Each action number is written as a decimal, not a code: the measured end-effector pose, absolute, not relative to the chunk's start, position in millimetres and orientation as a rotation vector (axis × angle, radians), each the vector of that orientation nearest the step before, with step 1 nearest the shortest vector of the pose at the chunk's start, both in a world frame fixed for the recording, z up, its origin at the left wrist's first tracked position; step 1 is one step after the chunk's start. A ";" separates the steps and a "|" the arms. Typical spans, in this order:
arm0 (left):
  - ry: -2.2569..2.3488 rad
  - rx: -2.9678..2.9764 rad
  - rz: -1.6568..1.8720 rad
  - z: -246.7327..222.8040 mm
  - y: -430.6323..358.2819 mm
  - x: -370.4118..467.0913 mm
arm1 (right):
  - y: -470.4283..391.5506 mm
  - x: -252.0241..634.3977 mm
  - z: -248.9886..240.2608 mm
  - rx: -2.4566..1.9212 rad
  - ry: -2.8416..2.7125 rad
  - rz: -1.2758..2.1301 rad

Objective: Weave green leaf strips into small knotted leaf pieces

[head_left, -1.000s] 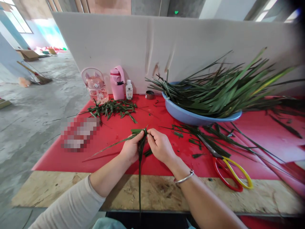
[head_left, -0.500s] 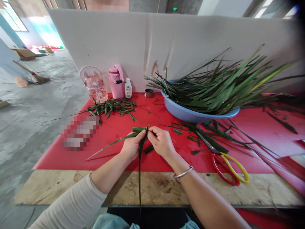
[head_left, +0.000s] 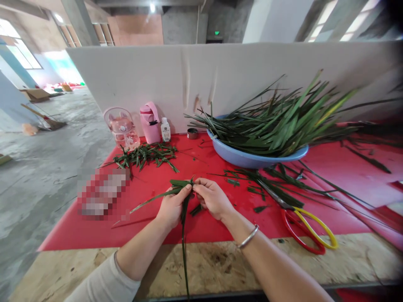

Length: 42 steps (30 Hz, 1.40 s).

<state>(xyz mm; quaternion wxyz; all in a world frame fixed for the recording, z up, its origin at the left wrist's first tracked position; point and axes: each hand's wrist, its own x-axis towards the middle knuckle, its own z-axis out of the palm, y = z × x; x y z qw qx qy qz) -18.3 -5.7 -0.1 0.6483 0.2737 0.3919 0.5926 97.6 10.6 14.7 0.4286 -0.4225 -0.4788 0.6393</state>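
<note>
Between my hands is a folded bundle of long green leaf strips (head_left: 180, 183), over the red sheet. My left hand (head_left: 172, 205) is closed on it, thumb pressing from above. One strip trails left, and another hangs down past the table's front edge. My right hand (head_left: 212, 197) pinches the bundle's right end between thumb and fingers; the exact bit held is hidden. Scissors with one red and one yellow handle (head_left: 310, 230) lie to the right, blades among leaf scraps. Behind my left hand rests a pile of small knotted leaf pieces (head_left: 146, 155).
A blue basin (head_left: 239, 157) heaped with long green leaves (head_left: 283, 117) stands at the back right. A pink-lidded clear jug (head_left: 124, 132), a pink bottle (head_left: 150, 126), a small white bottle (head_left: 165, 130) and a round tin (head_left: 192, 134) line the white panel (head_left: 138, 79). A blurred-out object lies at left.
The view has tilted up, so everything sits lower in the picture. Both hands keep their hold on the leaf bundle, with only slight finger movement in the right.
</note>
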 end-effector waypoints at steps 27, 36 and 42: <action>1.013 0.408 1.349 2.7 -1.0 -16.7 | 18.4 105.7 11.8 -0.903 -1.363 1.328; 0.982 0.473 1.349 0.8 -0.2 -17.7 | 19.1 105.8 11.7 -1.082 -1.636 1.025; 0.951 0.441 1.262 11.9 -2.6 -23.4 | 41.9 158.4 17.4 -1.118 -1.795 0.986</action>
